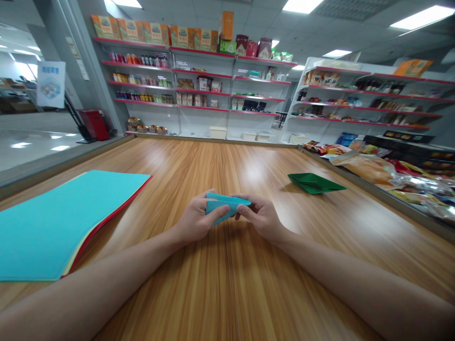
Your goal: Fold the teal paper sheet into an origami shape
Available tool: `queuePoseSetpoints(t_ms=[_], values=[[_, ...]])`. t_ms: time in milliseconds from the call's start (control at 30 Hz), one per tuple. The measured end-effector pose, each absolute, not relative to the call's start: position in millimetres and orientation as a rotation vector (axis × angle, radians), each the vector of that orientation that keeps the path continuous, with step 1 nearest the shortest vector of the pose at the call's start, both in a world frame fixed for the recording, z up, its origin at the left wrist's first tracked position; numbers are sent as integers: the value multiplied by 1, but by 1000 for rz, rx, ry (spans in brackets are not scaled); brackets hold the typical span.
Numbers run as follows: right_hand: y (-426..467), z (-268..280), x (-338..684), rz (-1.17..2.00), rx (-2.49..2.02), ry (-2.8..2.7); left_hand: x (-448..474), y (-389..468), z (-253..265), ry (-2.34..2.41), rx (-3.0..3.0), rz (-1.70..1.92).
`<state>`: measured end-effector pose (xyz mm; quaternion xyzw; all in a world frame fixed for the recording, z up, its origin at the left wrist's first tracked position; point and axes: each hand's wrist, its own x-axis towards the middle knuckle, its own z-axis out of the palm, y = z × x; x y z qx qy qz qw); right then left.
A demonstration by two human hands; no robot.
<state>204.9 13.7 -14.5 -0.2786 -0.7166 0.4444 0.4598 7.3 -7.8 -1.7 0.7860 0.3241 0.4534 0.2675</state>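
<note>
A small folded piece of light blue paper (223,208) is held between both my hands, just above the middle of the table. My left hand (196,219) grips its left end, thumb pressed on the near face and fingers behind. At the paper's right tip, my right hand (262,217) pinches it between thumb and fingers. The paper's upper edge gapes, showing two layers. To the right lies a green folded paper shape (314,183) with pointed ends. On the left rests a stack of large coloured sheets (67,218), blue on top, with yellow and red edges showing below.
The wood-grain table (227,293) has a raised rim. Packaged snacks (384,173) are heaped beyond its right edge. Shelves of bottles and boxes (199,71) stand behind it. A sign on a stand (51,84) and a red box (94,125) are at the far left.
</note>
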Motion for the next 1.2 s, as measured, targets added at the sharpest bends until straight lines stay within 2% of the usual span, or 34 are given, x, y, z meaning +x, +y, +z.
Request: queuePoseSetpoints(t_ms=[500,767,967,1200], values=[[15,-14,206,1103,-787,-1726,9,-4,-5,972,2058,1230],[20,-15,205,1332,-754,-1553,10,-5,-4,1101,1904,1242],[12,-11,205,1168,-927,-1753,9,-8,1,975,2085,1200],[8,-7,204,1140,-911,-1804,10,-9,0,982,2002,1164]])
